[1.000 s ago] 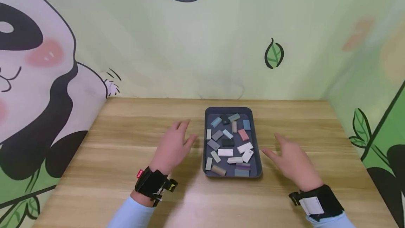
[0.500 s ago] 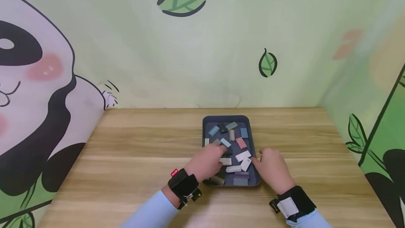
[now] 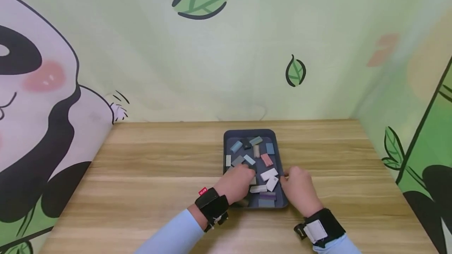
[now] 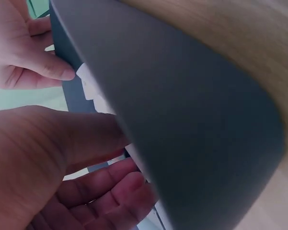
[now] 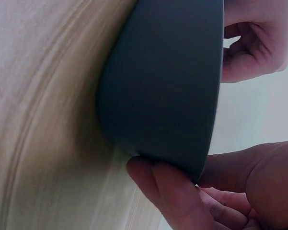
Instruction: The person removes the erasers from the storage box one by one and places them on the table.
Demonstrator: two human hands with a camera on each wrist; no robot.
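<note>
A dark blue-grey tray [image 3: 248, 132] stands on the wooden table, holding several small rectangular blocks. My left hand [image 3: 236, 185] reaches down into its left half with fingers bent among the blocks. A whitish block [image 3: 253, 181] peeks out beside those fingers. In the left wrist view the tray wall [image 4: 182, 115] hides the fingertips, so I cannot tell what they hold. At the tray's right side, my right hand [image 3: 300, 189] pinches the rim; the right wrist view has fingers [image 5: 177, 196] against the outer wall [image 5: 158, 91] and the thumb over the edge.
Right of the left hand lie white blocks [image 3: 269, 174], a pink block [image 3: 266, 160] and a purple block [image 3: 267, 195]. Blue blocks [image 3: 236, 146] sit toward the tray's far end. Behind the table [image 3: 159, 148] rises a green printed wall [image 3: 261, 50].
Both hands came inward from beside the tray. The left moved right, over and into it, bending its fingers; the right took hold of the right rim. The head view tilted upward slightly.
</note>
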